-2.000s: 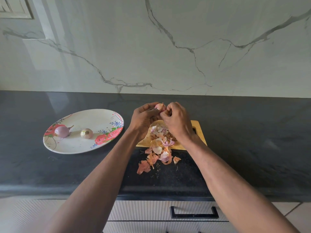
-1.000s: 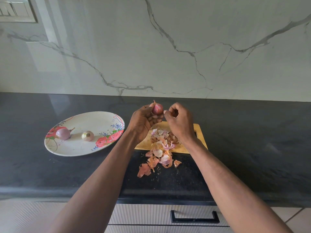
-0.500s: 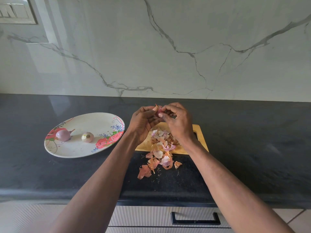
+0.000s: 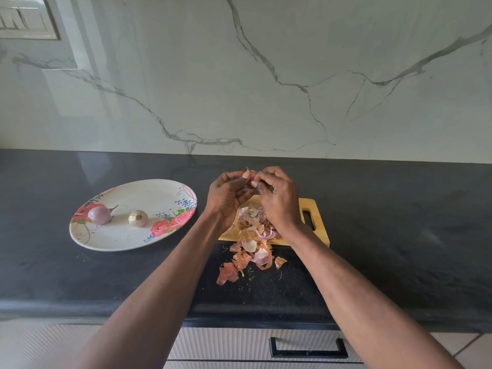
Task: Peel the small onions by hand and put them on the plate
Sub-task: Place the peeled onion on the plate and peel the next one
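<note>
l hand (image 4: 226, 194): fingers curled round small onion (image 4: 250, 179), held up over back edge of cutting board (image 4: 318, 222)
r hand (image 4: 278, 198): fingertips pinching at same onion
plate (image 4: 127, 239): 2 onions on it, purple one (image 4: 99, 214) & paler one (image 4: 138, 218), apart
peels (image 4: 253, 241): heaped on board, spilling onto black counter (image 4: 399, 235)

Small pinkish onion (image 4: 249, 177) up over the far end of the chopping board, mostly hidden between fingertips, dry tip poking upward. Oval white plate (image 4: 125, 238) with red roses and blue sprigs lying flat to the left. On it, a peeled purple onion (image 4: 99, 215) with a thin tail pointing right, and just beside it a paler peeled onion (image 4: 138, 218), root end facing the camera
</note>
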